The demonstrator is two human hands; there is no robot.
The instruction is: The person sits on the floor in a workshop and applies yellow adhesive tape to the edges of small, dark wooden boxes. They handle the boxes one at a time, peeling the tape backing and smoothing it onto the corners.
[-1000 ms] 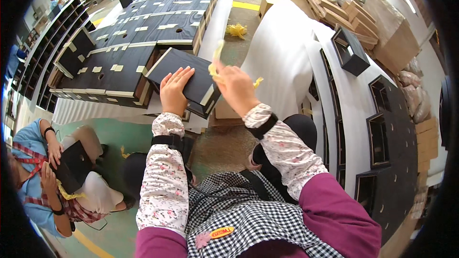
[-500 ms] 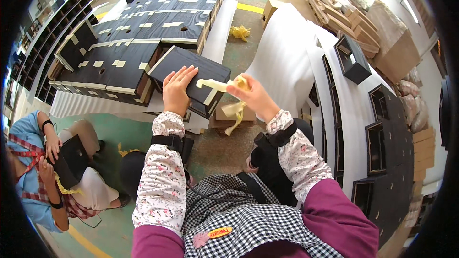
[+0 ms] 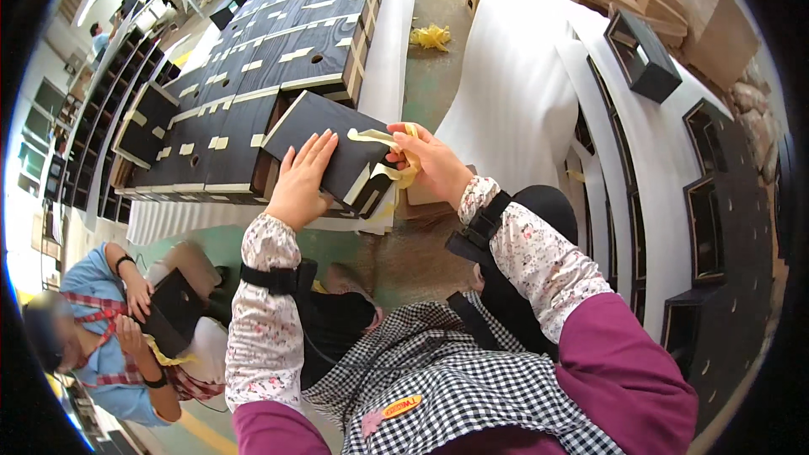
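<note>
A dark wooden box (image 3: 324, 131) with pale tape along its edges lies tilted in front of me, against the row of dark boxes. My left hand (image 3: 302, 181) rests flat on its top face, fingers stretched out. At the box's right end my right hand (image 3: 430, 162) is closed round a crumpled bunch of pale yellow masking tape (image 3: 371, 135). Loose tape strips hang from that hand over the box's end. A strip of tape still sticks along the box's near right edge.
Taped dark boxes (image 3: 270, 59) cover a low platform ahead. White foam sheet (image 3: 514, 76) drapes the right side, with open dark boxes (image 3: 645, 55) beyond. A heap of yellow tape (image 3: 431, 37) lies on the floor. At lower left a seated co-worker (image 3: 126, 320) holds another dark box.
My right hand has drawn in closer to the box's right end with the tape. My left hand has shifted slightly left and down, staying on the box. The view has turned a little.
</note>
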